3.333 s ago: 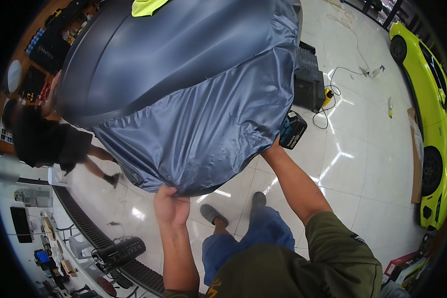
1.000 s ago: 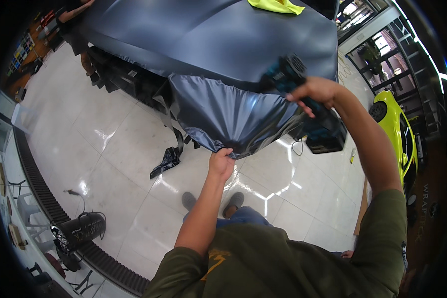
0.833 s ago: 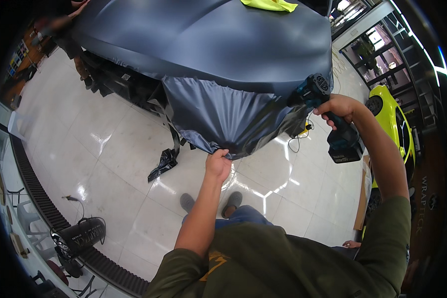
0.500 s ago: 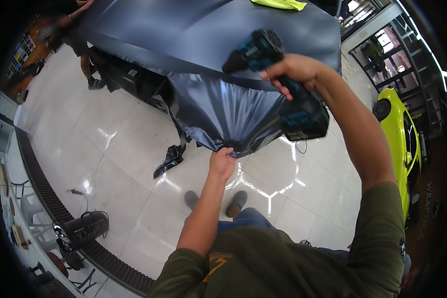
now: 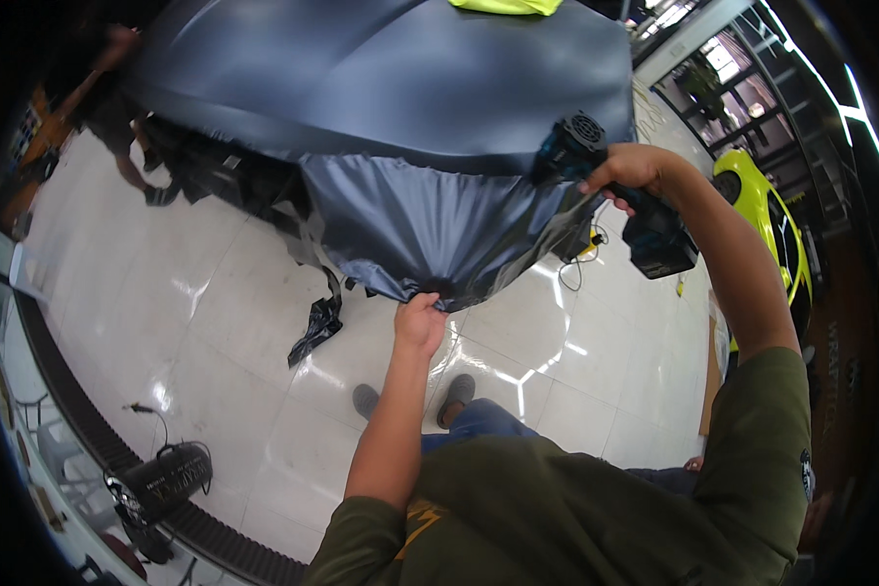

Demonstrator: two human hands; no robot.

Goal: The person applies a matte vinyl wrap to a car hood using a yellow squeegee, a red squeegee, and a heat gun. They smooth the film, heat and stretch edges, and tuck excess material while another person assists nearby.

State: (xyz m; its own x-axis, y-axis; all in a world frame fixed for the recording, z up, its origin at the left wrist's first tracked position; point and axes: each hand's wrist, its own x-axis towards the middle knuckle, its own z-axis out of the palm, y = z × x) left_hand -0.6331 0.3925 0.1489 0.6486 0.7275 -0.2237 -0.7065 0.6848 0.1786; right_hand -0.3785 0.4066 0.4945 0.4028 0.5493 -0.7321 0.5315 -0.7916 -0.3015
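A sheet of satin grey-blue vinyl film [image 5: 391, 220] stretches from below the front edge of the car hood [image 5: 400, 83] toward me, fanned into creases. My left hand [image 5: 421, 322] is closed on the film's near lower edge, where the creases meet. In my right hand [image 5: 640, 171] is a black and teal cordless heat gun [image 5: 659, 239], gripped by its handle. It is over the film's right side, its battery end toward the right; the nozzle is hard to make out. Dark scrap film [image 5: 317, 332] hangs down at the film's left.
Another person [image 5: 117, 127] stands beside the car at the far left. A yellow-green cloth [image 5: 506, 6] lies on the hood. A yellow-green car [image 5: 752, 200] is at the right. A black cylindrical device [image 5: 171, 481] with a cord stands near a dark floor grate [image 5: 234, 532] at lower left.
My right hand has moved the heat gun right and slightly down, from over the hood's edge to the film's right side. My left hand keeps its hold on the film.
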